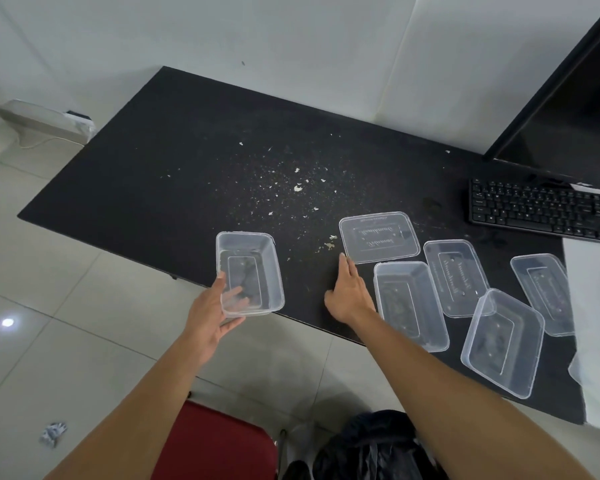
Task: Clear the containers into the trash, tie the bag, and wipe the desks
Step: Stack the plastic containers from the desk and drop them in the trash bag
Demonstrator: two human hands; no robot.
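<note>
Fingers [220,284] round container [257,249] — crumbs [298,188], lids [378,237] beside

Raised script lettering stands on the clear lids [379,237], seen upside down and too faint to read. The keyboard [541,211] key legends are too small.

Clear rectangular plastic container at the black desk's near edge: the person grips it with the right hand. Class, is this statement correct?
Not quite. In the head view, the left hand grips the clear rectangular plastic container at the black desk's near edge; the right hand rests on the desk by a flat clear lid.
</note>
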